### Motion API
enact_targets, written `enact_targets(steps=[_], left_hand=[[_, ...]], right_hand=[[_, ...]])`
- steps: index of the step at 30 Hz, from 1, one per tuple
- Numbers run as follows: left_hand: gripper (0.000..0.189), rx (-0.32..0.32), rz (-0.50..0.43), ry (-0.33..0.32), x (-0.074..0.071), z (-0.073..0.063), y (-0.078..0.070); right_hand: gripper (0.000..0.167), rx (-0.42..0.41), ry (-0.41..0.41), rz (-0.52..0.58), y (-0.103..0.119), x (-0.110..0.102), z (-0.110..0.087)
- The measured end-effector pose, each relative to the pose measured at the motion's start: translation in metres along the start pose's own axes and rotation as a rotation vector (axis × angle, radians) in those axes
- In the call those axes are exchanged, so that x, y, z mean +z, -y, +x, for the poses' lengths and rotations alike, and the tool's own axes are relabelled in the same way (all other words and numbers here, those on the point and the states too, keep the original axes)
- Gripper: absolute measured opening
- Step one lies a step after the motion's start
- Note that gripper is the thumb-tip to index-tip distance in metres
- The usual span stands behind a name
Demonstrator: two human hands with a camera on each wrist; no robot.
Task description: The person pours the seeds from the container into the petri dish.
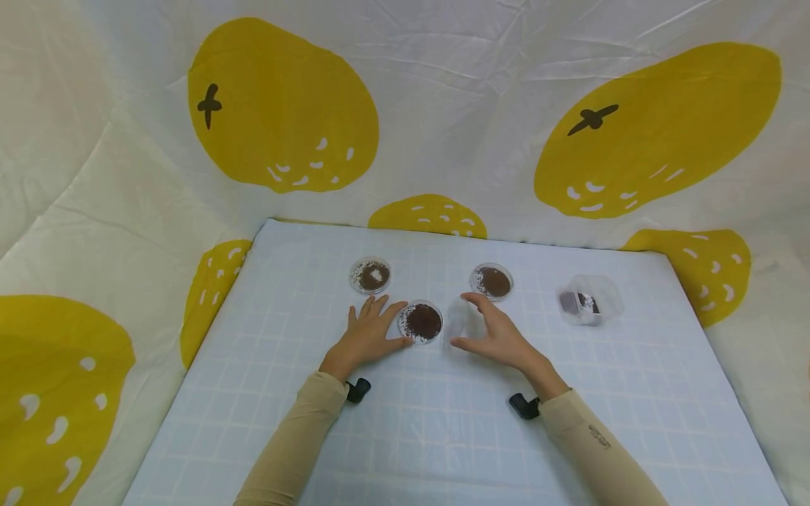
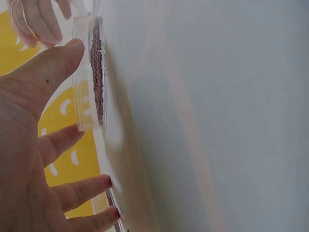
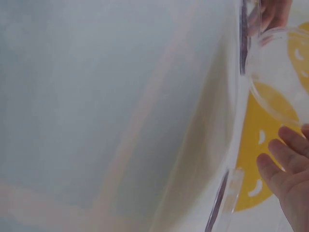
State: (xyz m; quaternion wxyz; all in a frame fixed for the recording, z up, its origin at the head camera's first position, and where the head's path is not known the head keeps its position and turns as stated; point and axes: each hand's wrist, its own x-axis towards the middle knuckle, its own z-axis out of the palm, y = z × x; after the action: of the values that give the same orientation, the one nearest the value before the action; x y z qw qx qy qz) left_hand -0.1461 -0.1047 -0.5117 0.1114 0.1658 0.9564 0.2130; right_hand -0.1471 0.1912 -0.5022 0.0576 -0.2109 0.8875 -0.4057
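A clear petri dish point(image 1: 422, 322) of dark brown granules, with white showing along its left edge, lies near the middle of the table. My left hand point(image 1: 368, 337) holds this dish from the left, thumb point(image 2: 72, 50) and index finger point(image 2: 67, 140) at its rim and the other fingers spread. Just right of the dish, my right hand point(image 1: 500, 339) holds a clear round lid point(image 3: 275, 77) between thumb and forefinger. The lid stands tilted on edge, and its rim lies close beside the dish. In the right wrist view, the thumb is out of sight.
Two more dishes of brown and white contents, one at back left point(image 1: 370, 275) and one at back right point(image 1: 492, 282), stand beyond the hands. Farther right is a clear plastic tub point(image 1: 606, 299) with dark contents. A patterned cloth point(image 1: 443, 154) hangs behind the table.
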Motion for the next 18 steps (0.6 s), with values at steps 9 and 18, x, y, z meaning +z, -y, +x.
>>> enact_targets(steps=[9, 18], left_hand=[[0.078, -0.006, 0.004, 0.006, 0.000, 0.001, 0.000], [0.078, -0.013, 0.012, 0.013, 0.001, 0.002, 0.000]], right_hand=[[0.088, -0.047, -0.005, 0.053, 0.004, 0.005, 0.007], [0.091, -0.089, 0.019, 0.130, 0.008, 0.012, 0.016]])
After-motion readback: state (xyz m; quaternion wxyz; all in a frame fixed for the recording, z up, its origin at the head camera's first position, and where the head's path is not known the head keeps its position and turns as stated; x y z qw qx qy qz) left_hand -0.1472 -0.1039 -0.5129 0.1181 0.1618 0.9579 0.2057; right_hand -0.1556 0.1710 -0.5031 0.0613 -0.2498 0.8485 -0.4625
